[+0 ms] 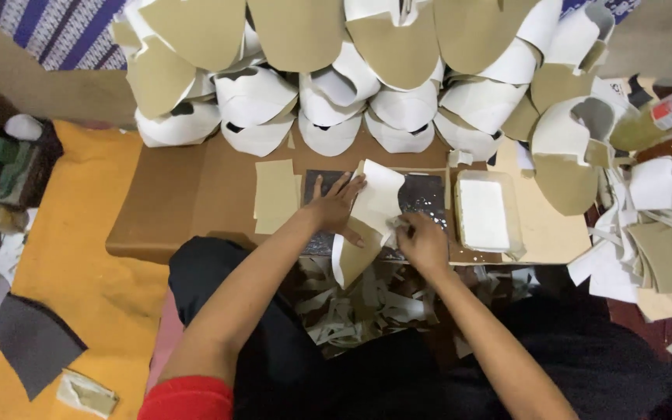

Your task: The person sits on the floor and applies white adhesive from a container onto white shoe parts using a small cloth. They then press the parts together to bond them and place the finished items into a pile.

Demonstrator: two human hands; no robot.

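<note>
White and tan, the curved piece (pixel 371 214) lies across a dark slab (pixel 421 194) on the brown board (pixel 188 202), its lower end hanging over the near edge. The left hand (pixel 334 206) rests flat on the piece's left edge, fingers spread, pinning it rather than gripping it. The right hand (pixel 421 243) is curled at the piece's right edge with fingertips pinched together; it seems to hold something small and pale there, though I cannot tell what. A tan sheet (pixel 275 196) lies just left of the slab, and a shallow tray (pixel 485 214) with white contents sits just right of it. Stacked curved pieces (pixel 328 109) line the board's far side, and offcuts (pixel 359 307) lie below the near edge.
</note>
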